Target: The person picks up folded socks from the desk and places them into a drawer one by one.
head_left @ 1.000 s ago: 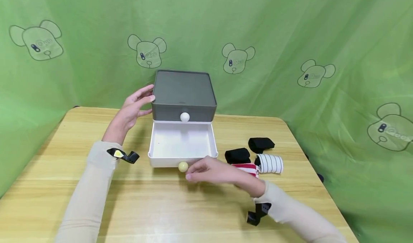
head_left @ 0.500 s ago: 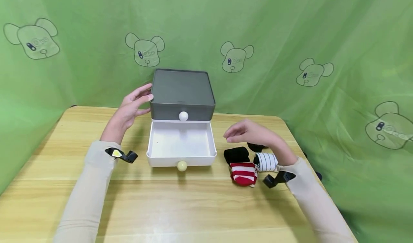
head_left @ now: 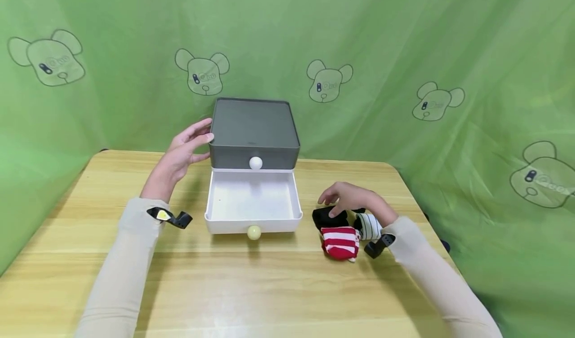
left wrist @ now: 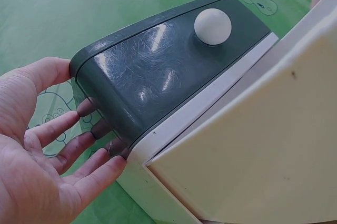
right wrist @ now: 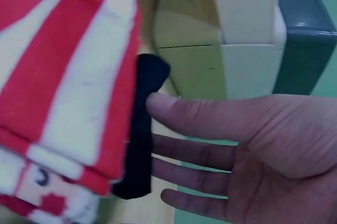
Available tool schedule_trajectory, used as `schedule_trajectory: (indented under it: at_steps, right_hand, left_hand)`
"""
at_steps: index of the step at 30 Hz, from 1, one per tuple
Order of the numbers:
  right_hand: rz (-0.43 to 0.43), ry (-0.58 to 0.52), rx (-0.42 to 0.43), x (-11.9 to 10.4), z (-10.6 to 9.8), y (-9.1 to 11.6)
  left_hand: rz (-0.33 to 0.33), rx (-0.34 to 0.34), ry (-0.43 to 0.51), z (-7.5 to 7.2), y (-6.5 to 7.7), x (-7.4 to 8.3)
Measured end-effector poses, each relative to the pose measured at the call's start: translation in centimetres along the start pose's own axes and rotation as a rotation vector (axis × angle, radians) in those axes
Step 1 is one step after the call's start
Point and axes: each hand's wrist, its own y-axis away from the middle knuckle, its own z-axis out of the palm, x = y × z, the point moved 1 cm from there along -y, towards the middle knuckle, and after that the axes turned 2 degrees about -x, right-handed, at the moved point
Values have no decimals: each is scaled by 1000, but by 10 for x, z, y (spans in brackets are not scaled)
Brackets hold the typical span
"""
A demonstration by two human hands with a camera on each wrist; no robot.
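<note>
- Red-and-white striped folded sock (head_left: pixel 340 243): on the tabletop (head_left: pixel 233 288), right of the drawer, near side of the sock group.
- White lower drawer (head_left: pixel 231 226): pulled out, yellow knob (head_left: pixel 253 232) in front.
- White pinstriped folded sock (head_left: pixel 371 226): just beside the red one, partly behind the right wrist.
- Right hand (head_left: pixel 354 197): over the black folded sock (head_left: pixel 323 220), thumb and fingers parted; can't tell if they touch it.
- Left hand (head_left: pixel 180 152): fingers spread, fingertips against the side of the dark gray upper unit (head_left: pixel 253 123).
- Green backdrop (head_left: pixel 269 28) behind.

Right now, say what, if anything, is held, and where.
The left hand only touches the side of the grey box; the right hand is at the black sock, but whether it grips is unclear.
</note>
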Motion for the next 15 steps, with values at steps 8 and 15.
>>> schedule_trajectory:
  at_steps: [8, 15]
  right_hand:
    - [63, 34, -52, 11, 15, -9]
    - [53, 56, -47, 11, 16, -10]
  left_hand:
    - [2, 12, -4, 1, 0, -2]
    - [10, 16, -5, 0, 0, -1]
